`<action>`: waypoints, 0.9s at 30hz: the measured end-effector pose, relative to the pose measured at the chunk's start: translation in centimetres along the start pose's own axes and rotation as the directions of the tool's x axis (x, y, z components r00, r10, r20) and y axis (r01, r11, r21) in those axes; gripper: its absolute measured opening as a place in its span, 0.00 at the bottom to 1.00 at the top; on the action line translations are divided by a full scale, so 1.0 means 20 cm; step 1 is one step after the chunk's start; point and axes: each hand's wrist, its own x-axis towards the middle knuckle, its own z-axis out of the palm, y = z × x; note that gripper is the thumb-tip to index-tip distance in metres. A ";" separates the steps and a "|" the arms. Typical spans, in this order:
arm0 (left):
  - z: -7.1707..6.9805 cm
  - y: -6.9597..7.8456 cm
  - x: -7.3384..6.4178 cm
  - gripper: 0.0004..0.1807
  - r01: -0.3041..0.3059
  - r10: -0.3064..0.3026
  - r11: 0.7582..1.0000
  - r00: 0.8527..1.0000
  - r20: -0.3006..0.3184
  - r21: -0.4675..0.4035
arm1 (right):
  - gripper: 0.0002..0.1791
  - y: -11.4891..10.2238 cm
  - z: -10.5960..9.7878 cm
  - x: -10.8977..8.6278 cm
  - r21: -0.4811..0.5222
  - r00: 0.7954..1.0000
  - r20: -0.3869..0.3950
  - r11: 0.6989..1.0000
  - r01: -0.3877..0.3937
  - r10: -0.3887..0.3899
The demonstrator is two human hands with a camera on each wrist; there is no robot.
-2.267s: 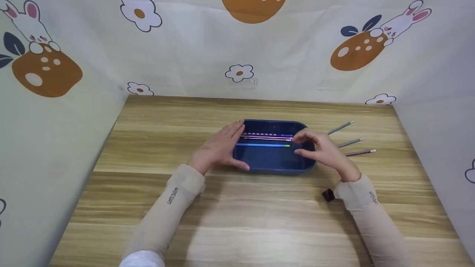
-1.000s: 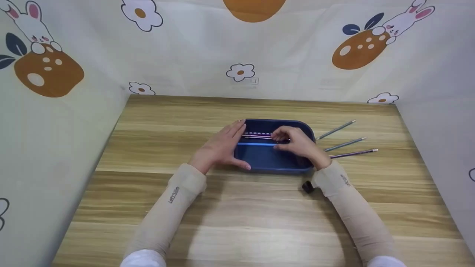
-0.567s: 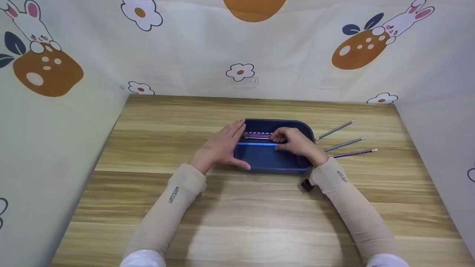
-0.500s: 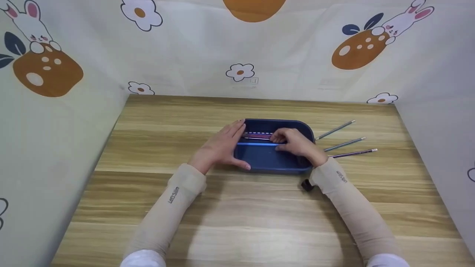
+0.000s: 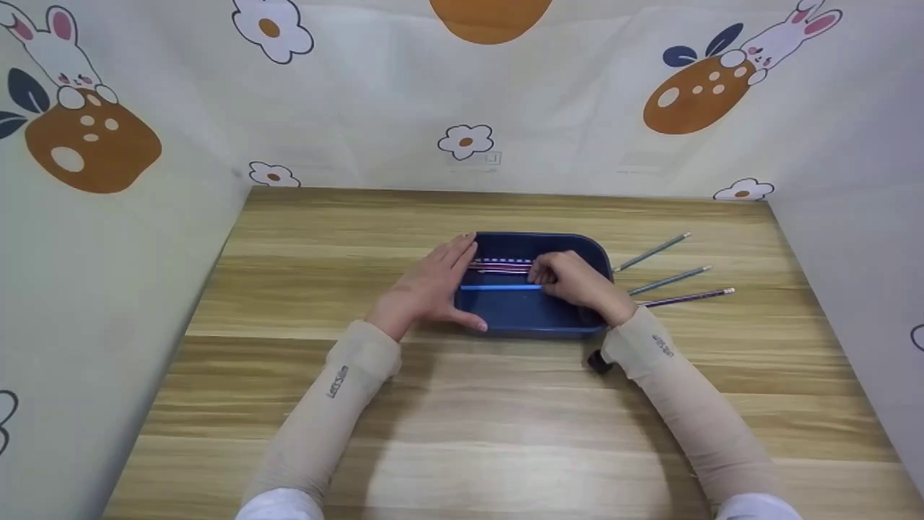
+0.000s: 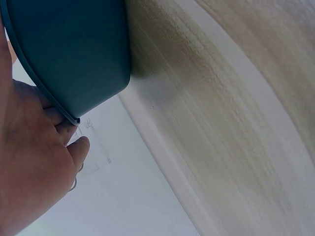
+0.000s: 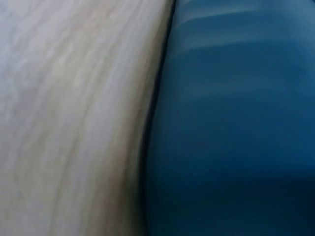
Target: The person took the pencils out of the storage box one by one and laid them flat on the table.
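A dark blue tray (image 5: 520,314) sits mid-table with several pencils along its far half. My left hand (image 5: 426,285) rests on the tray's left end, fingers straight and thumb spread along the near side. In the left wrist view the hand (image 6: 39,157) touches the tray (image 6: 74,54) at its rim. Inside the tray, my right hand (image 5: 577,280) pinches near the right end of a bright blue pencil (image 5: 498,287), its fingertips partly hidden. Beyond that pencil lie purple-pink pencils (image 5: 502,268) and a white-dashed one (image 5: 505,260). The right wrist view shows only the tray's side (image 7: 231,113) and wood.
Right of the tray, two grey-green pencils, a far one (image 5: 653,252) and a middle one (image 5: 671,279), and a dark purple pencil (image 5: 689,297) fan out on the wooden table (image 5: 505,433). A patterned cloth (image 5: 375,108) walls the back and sides.
My right hand came left from the tray's right end into the tray over the pencils. Lately its fingers have curled tighter and the blue pencil has shifted slightly nearer. The left hand stays put.
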 end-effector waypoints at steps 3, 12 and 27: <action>0.00 0.00 0.00 0.73 -0.007 0.007 1.000 1.000 -0.005 0.012 | 0.11 0.00 0.00 0.00 0.022 1.000 -0.003 1.000 -0.002 0.002; 0.00 0.00 0.00 0.73 -0.005 0.005 1.000 1.000 -0.013 -0.007 | 0.10 -0.01 -0.03 -0.02 0.099 1.000 -0.015 0.995 0.010 -0.008; 0.00 0.00 0.00 0.74 0.010 -0.010 1.000 1.000 -0.004 0.005 | 0.11 -0.05 -0.13 -0.09 0.196 0.995 -0.058 0.977 0.088 -0.078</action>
